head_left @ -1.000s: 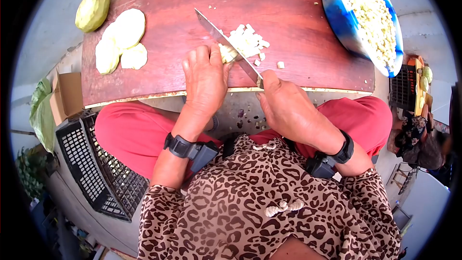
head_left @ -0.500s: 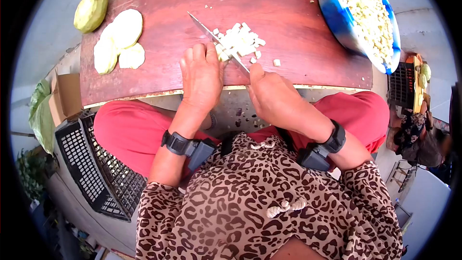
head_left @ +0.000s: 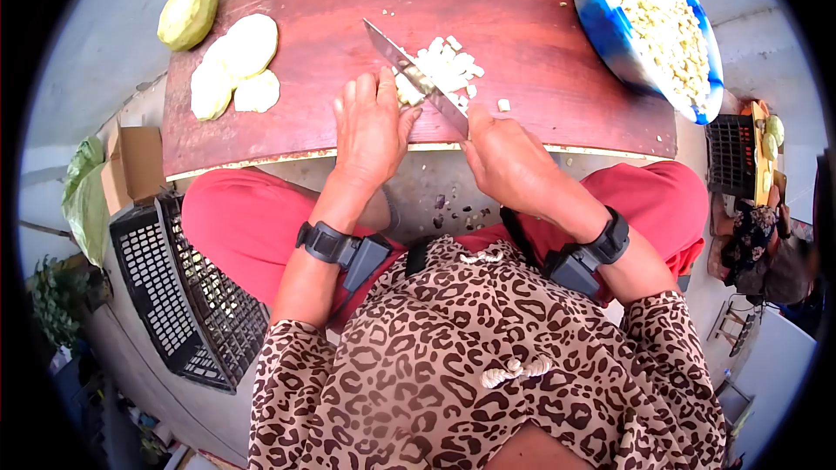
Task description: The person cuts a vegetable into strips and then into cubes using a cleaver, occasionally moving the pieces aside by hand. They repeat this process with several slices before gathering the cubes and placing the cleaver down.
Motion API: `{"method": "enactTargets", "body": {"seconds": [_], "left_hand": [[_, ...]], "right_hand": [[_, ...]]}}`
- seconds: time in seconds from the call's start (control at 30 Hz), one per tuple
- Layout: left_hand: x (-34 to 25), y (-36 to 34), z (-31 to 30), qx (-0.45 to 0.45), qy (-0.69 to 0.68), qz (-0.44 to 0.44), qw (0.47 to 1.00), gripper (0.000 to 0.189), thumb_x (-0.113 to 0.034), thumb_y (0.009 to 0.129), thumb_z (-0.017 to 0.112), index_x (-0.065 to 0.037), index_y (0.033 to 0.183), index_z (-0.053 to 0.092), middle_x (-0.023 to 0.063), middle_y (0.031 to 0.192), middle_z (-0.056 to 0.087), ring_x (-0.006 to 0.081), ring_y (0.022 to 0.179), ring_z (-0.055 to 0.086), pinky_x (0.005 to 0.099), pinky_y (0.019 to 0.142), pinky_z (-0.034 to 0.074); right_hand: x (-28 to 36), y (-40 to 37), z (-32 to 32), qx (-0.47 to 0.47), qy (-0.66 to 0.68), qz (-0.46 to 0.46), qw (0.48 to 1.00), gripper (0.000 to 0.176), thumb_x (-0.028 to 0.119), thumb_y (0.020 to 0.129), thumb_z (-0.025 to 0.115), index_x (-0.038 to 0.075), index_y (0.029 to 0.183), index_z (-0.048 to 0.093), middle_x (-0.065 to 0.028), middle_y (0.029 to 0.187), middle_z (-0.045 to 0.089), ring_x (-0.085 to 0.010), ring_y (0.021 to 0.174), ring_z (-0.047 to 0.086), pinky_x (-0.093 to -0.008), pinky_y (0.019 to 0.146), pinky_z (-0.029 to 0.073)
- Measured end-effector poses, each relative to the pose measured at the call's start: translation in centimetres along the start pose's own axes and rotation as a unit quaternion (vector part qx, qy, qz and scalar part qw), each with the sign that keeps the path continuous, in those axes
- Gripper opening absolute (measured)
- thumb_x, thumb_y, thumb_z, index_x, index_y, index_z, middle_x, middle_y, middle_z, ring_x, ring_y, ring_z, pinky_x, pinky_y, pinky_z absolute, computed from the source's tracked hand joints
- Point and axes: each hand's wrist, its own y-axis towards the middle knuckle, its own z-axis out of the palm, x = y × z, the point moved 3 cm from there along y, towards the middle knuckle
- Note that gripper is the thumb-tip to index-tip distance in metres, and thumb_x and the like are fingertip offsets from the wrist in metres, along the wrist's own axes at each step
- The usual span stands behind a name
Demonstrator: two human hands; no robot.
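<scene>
Dicing is well under way on the red board (head_left: 540,78). The right hand (head_left: 509,161) is closed tight around the handle of the knife (head_left: 416,78). Its blade slants over the middle of the near edge and bears down on the pale piece (head_left: 406,91). The left hand (head_left: 370,130), fingers together and curled, pins that piece to the board just left of the blade. Just beyond the blade lies a small pile of cubes (head_left: 448,65), with a few strays beside it. At the far right corner a blue bowl (head_left: 601,26) is heaped nearly full with the same cubes. Uncut stock remains: flat slices (head_left: 248,48) by the left edge and whole peeled fruits (head_left: 187,16) at the far left corner. Judging by the full bowl, most of the cutting looks done and a lesser share is left.
</scene>
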Motion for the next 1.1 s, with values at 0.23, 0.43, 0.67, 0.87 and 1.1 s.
{"method": "enactTargets", "body": {"seconds": [0.23,0.43,0.67,0.87,1.1], "left_hand": [[0.5,0.2,-0.1,-0.04,-0.096,-0.01,0.995,0.056,-0.015,0.08,0.078,-0.002,0.127,0.051,0.0137,0.106,0.058,0.0336,0.102,0.055,0.0455,0.091,0.04],[1.0,-0.4,-0.2,-0.066,-0.105,-0.004,0.992,0.045,-0.011,0.078,0.078,-0.004,0.117,0.055,0.0135,0.103,0.059,0.0332,0.1,0.056,0.0445,0.087,0.041],[1.1,0.0,0.2,-0.089,-0.164,0.006,0.982,0.03,-0.011,0.079,0.075,-0.005,0.105,0.06,0.0124,0.097,0.058,0.033,0.095,0.056,0.0449,0.084,0.041],[0.9,0.1,0.5,-0.116,-0.178,0.013,0.977,0.022,-0.007,0.08,0.073,-0.003,0.098,0.06,0.0124,0.09,0.06,0.0319,0.086,0.059,0.0432,0.077,0.044],[0.9,0.1,0.6,-0.137,-0.172,0.028,0.975,0.018,-0.004,0.08,0.072,-0.003,0.093,0.06,0.0107,0.082,0.061,0.03,0.078,0.06,0.0419,0.075,0.045]], "right_hand": [[-0.4,0.3,0.6,-0.014,0.0,-0.02,1.0,0.015,0.005,0.091,0.053,-0.008,0.097,0.047,-0.0321,0.073,0.063,-0.05,0.074,0.065,-0.0566,0.067,0.051],[-1.1,0.0,0.5,-0.03,0.048,-0.002,0.998,0.019,0.009,0.093,0.055,-0.006,0.1,0.045,-0.0315,0.079,0.064,-0.0512,0.079,0.063,-0.057,0.069,0.05],[0.6,-1.0,-0.7,-0.068,0.082,-0.05,0.993,0.021,0.008,0.093,0.057,-0.005,0.103,0.044,-0.0306,0.08,0.064,-0.0506,0.08,0.063,-0.0569,0.07,0.05],[0.8,-1.2,-0.2,-0.033,0.066,-0.046,0.996,0.021,0.008,0.092,0.058,-0.006,0.099,0.044,-0.0307,0.075,0.063,-0.0499,0.076,0.064,-0.056,0.066,0.05],[0.9,-1.0,0.2,-0.022,0.053,-0.042,0.997,0.021,0.008,0.092,0.058,-0.008,0.098,0.044,-0.0318,0.072,0.062,-0.0504,0.073,0.064,-0.0557,0.063,0.05]]}}
